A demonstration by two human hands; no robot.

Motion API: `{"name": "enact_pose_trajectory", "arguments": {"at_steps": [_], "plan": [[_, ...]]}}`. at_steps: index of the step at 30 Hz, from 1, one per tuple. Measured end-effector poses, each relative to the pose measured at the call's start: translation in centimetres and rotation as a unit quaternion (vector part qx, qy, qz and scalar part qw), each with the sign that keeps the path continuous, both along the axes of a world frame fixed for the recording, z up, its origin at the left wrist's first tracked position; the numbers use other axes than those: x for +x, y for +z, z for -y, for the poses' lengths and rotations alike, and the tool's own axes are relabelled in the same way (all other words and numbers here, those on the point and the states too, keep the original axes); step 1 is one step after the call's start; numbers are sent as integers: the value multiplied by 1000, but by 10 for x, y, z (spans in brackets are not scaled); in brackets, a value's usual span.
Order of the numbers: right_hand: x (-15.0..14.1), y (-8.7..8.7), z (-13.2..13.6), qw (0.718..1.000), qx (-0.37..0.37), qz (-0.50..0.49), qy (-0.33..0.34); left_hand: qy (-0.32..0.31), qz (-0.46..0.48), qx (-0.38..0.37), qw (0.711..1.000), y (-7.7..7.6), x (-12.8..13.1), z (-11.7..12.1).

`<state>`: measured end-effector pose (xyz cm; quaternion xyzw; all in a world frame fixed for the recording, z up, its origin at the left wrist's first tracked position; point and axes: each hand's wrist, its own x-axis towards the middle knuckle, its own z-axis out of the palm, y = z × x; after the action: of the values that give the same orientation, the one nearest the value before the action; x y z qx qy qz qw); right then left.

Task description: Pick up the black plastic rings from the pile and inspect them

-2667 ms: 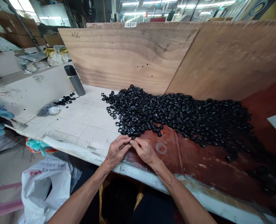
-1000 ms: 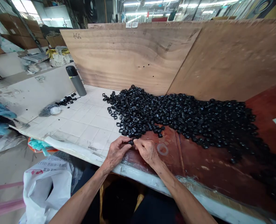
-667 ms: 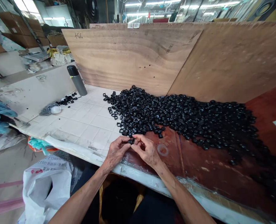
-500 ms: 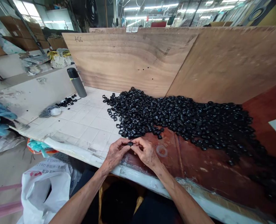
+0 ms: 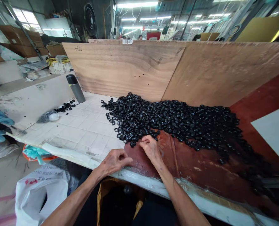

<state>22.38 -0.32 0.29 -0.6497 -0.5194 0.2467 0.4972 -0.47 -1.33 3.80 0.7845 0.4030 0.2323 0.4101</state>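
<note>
A long heap of small black plastic rings lies on the table in front of me. My right hand is at the heap's near edge, thumb and fingertips pinched together. Whatever is between those fingertips, if anything, is too small to make out. Lower and to the left, my left hand hovers by the table's front edge, fingers curled and thumb held apart, with nothing seen in it. Below the edge, between my legs, an open yellow-rimmed bag has a dark inside. A small blurred grey shape shows in its opening.
A grey flask with a black lid stands at the back left, near a few loose black pieces and a clear bag. Wooden boards wall off the back. A white sack hangs at lower left.
My hands were together over one small black piece. Now they are apart: the left has drawn back to the table edge, and the right has moved toward the heap. The view has tilted up slightly.
</note>
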Motion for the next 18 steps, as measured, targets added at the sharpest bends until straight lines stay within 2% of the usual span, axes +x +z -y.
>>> {"name": "enact_pose_trajectory", "arguments": {"at_steps": [2, 3, 7, 11, 14, 18], "plan": [[-1, -8, -2, 998, 25, 53, 12, 90, 9, 66, 994, -13, 12, -11], [-2, -10, -2, 996, 39, 75, 34, 113, 12, 96, 989, -21, 19, -16], [-11, -12, 2, 979, 75, 136, 131, 119, -5, 185, 975, -42, 39, -28], [-16, -9, 4, 974, 57, 161, 146, 126, -17, 210, 969, -46, 40, -30], [-17, -7, 5, 970, 44, 186, 151, 126, 20, 152, 980, -44, 36, -31], [-18, -8, 7, 963, 56, 201, 170, 123, 108, -25, 986, -39, 33, -33]]}}
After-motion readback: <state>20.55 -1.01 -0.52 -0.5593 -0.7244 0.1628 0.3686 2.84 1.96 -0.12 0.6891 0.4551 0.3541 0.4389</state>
